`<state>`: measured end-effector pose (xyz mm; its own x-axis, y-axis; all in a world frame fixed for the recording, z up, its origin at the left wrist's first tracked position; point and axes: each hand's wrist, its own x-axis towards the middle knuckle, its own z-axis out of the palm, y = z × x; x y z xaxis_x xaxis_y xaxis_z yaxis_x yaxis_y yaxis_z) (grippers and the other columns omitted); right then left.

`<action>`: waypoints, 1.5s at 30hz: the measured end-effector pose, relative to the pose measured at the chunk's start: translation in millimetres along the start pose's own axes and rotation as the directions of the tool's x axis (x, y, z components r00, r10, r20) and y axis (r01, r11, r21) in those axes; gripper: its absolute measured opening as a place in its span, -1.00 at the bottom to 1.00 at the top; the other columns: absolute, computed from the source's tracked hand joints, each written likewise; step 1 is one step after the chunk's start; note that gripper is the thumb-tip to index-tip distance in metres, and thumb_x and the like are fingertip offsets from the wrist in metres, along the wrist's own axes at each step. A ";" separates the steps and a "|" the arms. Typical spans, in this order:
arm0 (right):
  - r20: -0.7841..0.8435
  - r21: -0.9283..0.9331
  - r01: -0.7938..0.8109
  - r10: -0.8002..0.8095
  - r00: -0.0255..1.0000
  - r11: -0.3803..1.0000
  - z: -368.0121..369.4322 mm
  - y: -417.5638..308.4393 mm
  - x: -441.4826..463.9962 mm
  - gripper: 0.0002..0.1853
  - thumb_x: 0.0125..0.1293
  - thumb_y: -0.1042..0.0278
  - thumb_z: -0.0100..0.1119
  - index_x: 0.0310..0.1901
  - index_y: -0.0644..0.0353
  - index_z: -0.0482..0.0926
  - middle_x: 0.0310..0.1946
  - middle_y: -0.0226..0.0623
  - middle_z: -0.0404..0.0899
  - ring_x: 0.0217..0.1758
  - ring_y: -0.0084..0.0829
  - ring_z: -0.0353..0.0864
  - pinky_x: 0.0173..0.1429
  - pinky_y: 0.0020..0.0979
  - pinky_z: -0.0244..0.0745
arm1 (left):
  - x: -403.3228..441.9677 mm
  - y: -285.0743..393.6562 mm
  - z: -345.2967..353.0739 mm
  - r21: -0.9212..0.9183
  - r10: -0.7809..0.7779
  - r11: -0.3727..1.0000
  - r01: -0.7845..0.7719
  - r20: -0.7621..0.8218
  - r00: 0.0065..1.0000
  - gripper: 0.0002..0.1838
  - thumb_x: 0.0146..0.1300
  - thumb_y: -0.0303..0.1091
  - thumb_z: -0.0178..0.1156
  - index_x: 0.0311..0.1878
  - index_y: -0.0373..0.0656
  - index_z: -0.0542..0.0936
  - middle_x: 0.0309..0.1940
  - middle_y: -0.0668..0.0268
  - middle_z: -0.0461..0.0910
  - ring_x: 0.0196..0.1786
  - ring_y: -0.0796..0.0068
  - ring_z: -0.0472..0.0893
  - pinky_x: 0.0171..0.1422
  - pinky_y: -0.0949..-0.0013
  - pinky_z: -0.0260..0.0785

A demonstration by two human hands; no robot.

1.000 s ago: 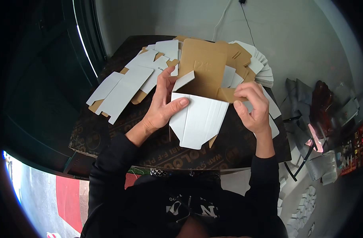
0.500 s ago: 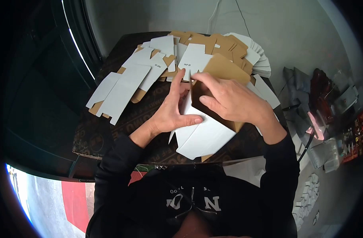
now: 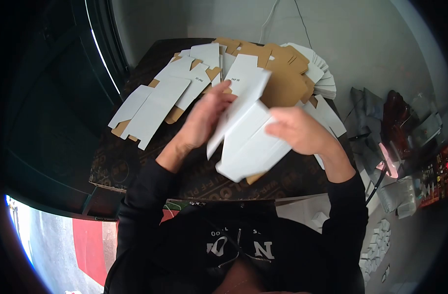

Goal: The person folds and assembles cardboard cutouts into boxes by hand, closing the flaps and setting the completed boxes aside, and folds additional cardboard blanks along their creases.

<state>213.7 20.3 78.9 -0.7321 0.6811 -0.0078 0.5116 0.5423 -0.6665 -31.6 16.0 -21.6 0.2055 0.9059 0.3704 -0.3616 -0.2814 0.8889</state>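
A partly folded cardboard box, white outside and brown inside, is held tilted above the dark table. My right hand pinches its upper right edge, thumb on the white face. My left hand, slightly blurred, is beside the box's left side with its fingers apart; whether it touches the box is unclear. A brown flap rises behind the box, and white flaps stick out at its left and lower ends. Flat white and brown cardboard blanks lie to the left of my left hand.
Behind the box, more brown blanks spread over the dark patterned table. A fanned stack of white blanks sits at the back right. Small white boxes lie on the floor at the right, below grey cushions.
The right hand has come out of the box's opening and now grips its right edge. The left hand's thumb has left the white face. The box has turned, and its left flap stands out more.
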 end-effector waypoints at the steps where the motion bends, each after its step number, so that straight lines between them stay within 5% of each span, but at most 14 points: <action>1: -0.005 -0.014 0.005 -0.005 1.000 1.000 -5.2 7.5 -3.3 -0.78 0.44 0.33 0.07 -0.25 0.33 0.57 -0.43 -0.21 0.61 -0.45 -0.42 0.45 -0.28 -0.43 0.41 | 1.8 4.3 -5.4 -0.001 0.015 1.000 -0.015 0.004 1.000 0.00 0.35 0.39 -0.04 0.53 -0.32 0.10 0.17 0.00 0.41 0.17 0.19 0.45 0.35 0.17 0.22; 3: -0.434 0.389 0.204 -0.017 0.901 0.898 -10.5 26.5 -6.4 -0.78 0.45 0.34 0.07 -0.16 0.35 0.60 -0.37 -0.31 0.62 -0.40 -0.51 0.47 -0.25 -0.48 0.41 | 3.5 15.5 -18.3 -0.140 0.173 0.973 -0.183 -0.084 0.981 -0.08 0.37 0.31 -0.01 0.52 -0.28 0.17 0.22 0.00 0.39 0.21 0.23 0.43 0.38 0.13 0.21; 9: -0.602 0.769 0.439 0.296 0.742 0.464 0.3 44.0 10.9 -0.72 0.43 0.30 0.12 -0.06 0.39 0.61 -0.34 -0.37 0.62 -0.33 -0.53 0.52 -0.20 -0.55 0.40 | 6.0 3.0 -15.0 0.159 0.343 0.927 -0.341 0.018 0.939 0.10 0.17 0.30 0.25 0.56 -0.22 0.06 0.31 -0.04 0.31 0.29 0.18 0.39 0.46 0.09 0.15; 13: -0.365 0.874 0.242 0.243 0.898 0.421 12.1 66.4 20.8 -0.56 0.49 0.21 0.00 0.16 0.46 0.48 -0.42 -0.14 0.62 -0.74 -0.47 0.43 -0.62 -0.59 0.30 | 0.9 -3.9 -0.6 0.450 0.419 0.772 -0.450 0.173 0.891 0.42 -0.18 0.22 0.57 0.60 -0.21 -0.10 0.46 -0.11 0.16 0.47 -0.01 0.25 0.57 -0.02 0.06; 18: -0.082 0.975 0.135 -0.280 0.956 0.178 10.0 91.3 35.9 -0.63 0.37 0.29 0.14 0.09 0.38 0.56 -0.42 -0.25 0.64 -0.49 -0.62 0.55 -0.46 -0.69 0.29 | -5.2 9.8 1.1 0.622 0.428 0.604 -0.498 0.275 0.861 0.53 -0.31 0.12 0.65 0.61 -0.22 -0.17 0.52 -0.14 0.07 0.56 -0.07 0.14 0.61 -0.06 -0.01; 20: 0.040 0.977 0.016 -0.253 0.967 0.215 6.0 89.4 45.5 -0.63 0.37 0.29 0.13 0.08 0.37 0.56 -0.44 -0.25 0.63 -0.51 -0.63 0.53 -0.49 -0.69 0.26 | -5.8 14.9 -1.1 0.603 0.409 0.611 -0.513 0.314 0.857 0.54 -0.33 0.11 0.66 0.61 -0.21 -0.18 0.52 -0.14 0.07 0.56 -0.07 0.14 0.61 -0.06 -0.01; 23: 0.397 0.885 -0.335 -0.150 0.905 0.325 3.0 82.9 59.1 -0.64 0.37 0.27 0.11 0.07 0.34 0.57 -0.51 -0.24 0.60 -0.58 -0.68 0.47 -0.56 -0.70 0.19 | -3.8 21.8 -4.1 0.532 0.379 0.629 -0.567 0.427 0.821 0.59 -0.39 0.07 0.68 0.61 -0.19 -0.21 0.53 -0.13 0.06 0.56 -0.07 0.14 0.62 -0.05 -0.02; 29: 0.401 0.900 -0.359 -0.149 0.904 0.248 21.4 94.6 69.7 -0.70 0.37 0.26 0.09 -0.06 0.32 0.64 -0.52 -0.27 0.60 -0.55 -0.65 0.47 -0.51 -0.65 0.26 | -11.9 17.0 12.3 0.441 0.362 0.741 -0.506 0.373 0.854 0.54 -0.32 0.00 0.68 0.62 -0.18 -0.20 0.58 -0.09 -0.06 0.60 -0.06 0.04 0.65 -0.05 -0.09; 32: 0.043 0.827 -0.101 0.117 0.992 0.553 23.2 89.9 65.2 -0.71 0.38 0.27 0.07 -0.15 0.33 0.66 -0.45 -0.27 0.63 -0.48 -0.58 0.50 -0.39 -0.56 0.36 | -11.6 4.5 7.6 0.561 0.369 0.674 -0.481 0.308 0.877 0.51 -0.24 -0.01 0.66 0.61 -0.17 -0.23 0.60 -0.07 -0.17 0.61 -0.08 -0.01 0.65 -0.07 -0.12; 35: -0.379 0.555 0.033 0.218 0.899 0.831 23.9 80.8 57.2 -0.70 0.39 0.27 0.06 -0.25 0.34 0.69 -0.37 -0.26 0.66 -0.42 -0.51 0.53 -0.28 -0.47 0.47 | -11.8 -7.2 7.1 0.610 0.352 0.665 -0.431 0.252 0.901 0.50 -0.21 -0.01 0.66 0.61 -0.17 -0.26 0.62 -0.06 -0.24 0.61 -0.09 -0.05 0.65 -0.09 -0.14; 36: -0.521 0.657 0.207 0.238 0.820 0.725 22.2 76.6 50.9 -0.66 0.42 0.22 0.06 -0.14 0.36 0.67 -0.28 -0.24 0.66 -0.27 -0.48 0.55 -0.09 -0.45 0.48 | -10.8 -11.2 8.1 0.617 0.329 0.680 -0.396 0.227 0.917 0.51 -0.19 0.00 0.66 0.61 -0.17 -0.29 0.62 -0.05 -0.28 0.61 -0.10 -0.06 0.65 -0.10 -0.15; 38: -0.797 0.410 0.537 0.003 0.604 0.737 13.7 79.8 42.7 -0.68 0.44 0.25 0.02 -0.04 0.35 0.62 -0.23 -0.24 0.66 -0.15 -0.45 0.55 0.04 -0.43 0.44 | -10.6 -17.2 10.0 0.627 0.278 0.709 -0.323 0.172 0.945 0.52 -0.17 0.01 0.65 0.61 -0.17 -0.33 0.63 -0.04 -0.36 0.62 -0.11 -0.09 0.65 -0.11 -0.17; 40: -0.848 0.194 0.690 -0.234 0.475 0.697 7.4 66.7 22.9 -0.72 0.46 0.37 -0.06 0.01 0.34 0.58 -0.20 -0.25 0.66 -0.12 -0.44 0.55 0.11 -0.41 0.42 | -10.8 -19.6 11.4 0.651 0.279 0.689 -0.318 0.167 0.946 0.53 -0.16 0.02 0.65 0.60 -0.16 -0.36 0.62 -0.07 -0.34 0.60 -0.12 -0.06 0.64 -0.11 -0.16; 45: -0.603 -0.211 0.593 -0.581 0.546 0.777 18.3 29.2 -7.1 -0.81 0.37 0.49 0.01 -0.09 0.30 0.59 -0.26 -0.24 0.62 -0.16 -0.38 0.52 0.11 -0.36 0.39 | -11.9 -20.7 19.0 0.703 0.268 0.643 -0.303 0.164 0.949 0.56 -0.14 0.03 0.65 0.59 -0.15 -0.44 0.57 -0.17 -0.24 0.55 -0.15 0.05 0.61 -0.11 -0.07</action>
<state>225.6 22.4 45.9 -0.4264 0.3535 0.8326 0.0580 0.9293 -0.3649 -9.3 5.0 -39.3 0.2475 0.7325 0.6342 0.3449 -0.6783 0.6488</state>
